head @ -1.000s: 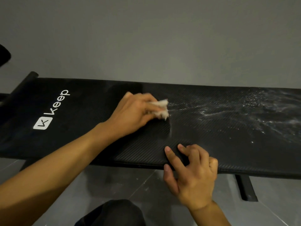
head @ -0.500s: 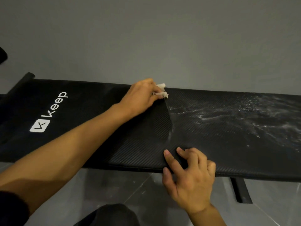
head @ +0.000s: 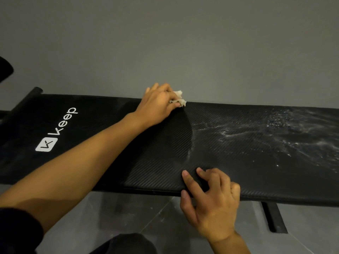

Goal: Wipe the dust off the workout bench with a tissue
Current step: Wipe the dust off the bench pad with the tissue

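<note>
Now left hand (head: pixel 158 105), clutching tissue (head: pixel 179 100), has slid across bench (head: pixel 247 167) to far edge; right hand (head: pixel 213 205) still grips near edge.

We see a dim, even, greyish scene, its light source out of view. The left forearm (head: pixel 82 162) throws a soft shadow on the black bench (head: pixel 247 173) beneath it, while the white dust (head: pixel 231 133) farther right catches the light. We find the picture slightly soft, the wide lens bowing the bench's long edges.
</note>
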The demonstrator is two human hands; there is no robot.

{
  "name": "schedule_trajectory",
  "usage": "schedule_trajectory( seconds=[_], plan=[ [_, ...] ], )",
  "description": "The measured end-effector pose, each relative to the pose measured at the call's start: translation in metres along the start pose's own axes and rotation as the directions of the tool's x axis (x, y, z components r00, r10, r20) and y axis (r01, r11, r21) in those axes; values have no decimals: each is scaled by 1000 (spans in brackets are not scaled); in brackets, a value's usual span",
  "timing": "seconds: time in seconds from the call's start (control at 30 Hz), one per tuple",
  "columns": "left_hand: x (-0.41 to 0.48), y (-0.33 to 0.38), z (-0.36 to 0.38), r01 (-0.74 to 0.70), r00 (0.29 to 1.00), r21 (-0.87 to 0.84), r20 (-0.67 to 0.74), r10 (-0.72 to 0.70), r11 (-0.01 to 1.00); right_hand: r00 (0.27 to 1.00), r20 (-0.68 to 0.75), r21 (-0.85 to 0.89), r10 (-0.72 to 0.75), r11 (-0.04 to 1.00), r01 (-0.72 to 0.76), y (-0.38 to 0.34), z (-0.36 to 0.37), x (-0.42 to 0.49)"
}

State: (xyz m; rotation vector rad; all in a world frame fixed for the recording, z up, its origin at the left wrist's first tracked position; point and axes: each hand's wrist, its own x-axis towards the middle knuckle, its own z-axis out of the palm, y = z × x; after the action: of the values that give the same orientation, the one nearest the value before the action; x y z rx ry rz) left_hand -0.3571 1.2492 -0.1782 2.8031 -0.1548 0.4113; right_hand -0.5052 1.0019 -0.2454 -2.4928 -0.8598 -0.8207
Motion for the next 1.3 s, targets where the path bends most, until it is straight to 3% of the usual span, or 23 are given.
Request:
schedule_trajectory(
  seconds=[0.17, 0.27, 0.37, 0.47, 0.6, 0.8, 0.97, 1.17, 1.3],
  plan=[
    [-53, -5, -18, -160, 979, -132, 104, 175, 978, 999, -40, -14, -21, 1000, 21, 1, 2, 0],
    [-49, -31, -21, -32, 998, -37, -50, 30, 999, 998, -52, -27, -19, 999, 18, 3, 4, -1],
    [-28, -37, -20, 74, 996, -21, -49, -75, 997, 998, -56, -29, -16, 999, 14, 2, 3, -2],
    [-43, -13, -30, -44, 997, -144, 61, 53, 989, 999, -53, -22, -5, 1000, 4, 1, 3, -2],
    [-120, 28, -48, -158, 918, -432, 267, 293, 888, 998, -66, -15, -5, 1000, 4, 1, 3, -1],
    [-144, 16, -44, -185, 966, -208, 143, 217, 961, 994, -109, 49, 25, 999, -19, 1, 5, -4],
    [-163, 38, -38, -426, 863, -237, 184, 471, 873, 992, -119, 91, 38, 995, -27, 0, 4, -4],
    [-112, 55, -14, -225, 967, -165, 85, 241, 960, 993, -107, 88, 47, 995, -38, -2, 3, -4],
    [-124, 58, -18, -252, 942, -288, 147, 303, 924, 994, -93, 80, 48, 996, -40, -3, 1, -3]
  ],
)
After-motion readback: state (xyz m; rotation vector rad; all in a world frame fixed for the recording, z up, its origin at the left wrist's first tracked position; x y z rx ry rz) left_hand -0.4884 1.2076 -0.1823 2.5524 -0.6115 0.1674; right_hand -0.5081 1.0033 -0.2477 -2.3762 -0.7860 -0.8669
